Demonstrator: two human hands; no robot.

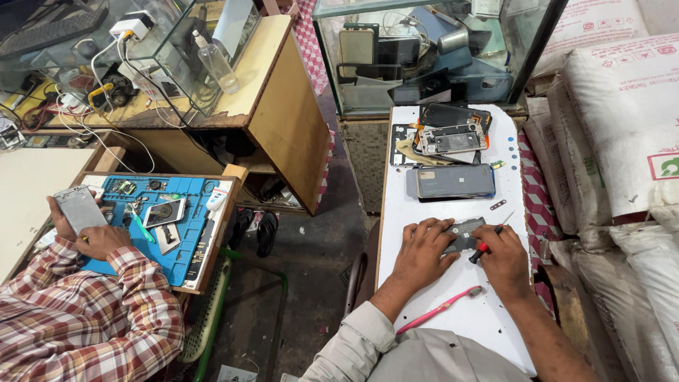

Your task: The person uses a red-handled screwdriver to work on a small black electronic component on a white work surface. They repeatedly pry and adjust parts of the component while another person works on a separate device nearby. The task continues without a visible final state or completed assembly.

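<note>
2 hands worked on the white desk [424,212]: our left hand [422,252] pressed flat, fingers together, on a grey phone part [463,233], and our right hand [504,255] had its fingers clamped on a red screwdriver [483,247] touching that part. A pink toothbrush [438,309] lay near.

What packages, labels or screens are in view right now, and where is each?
White woven sacks: stacked along the right edge, bulging, with red print and a green-and-red square mark.
Grey phone panel: flat on the white table, above both hands.
Phone: pale blank face, held by a co-worker at far left.
Dark phones: propped in the glass case, top centre.
White tube: on the blue mat, red and blue label.
</note>
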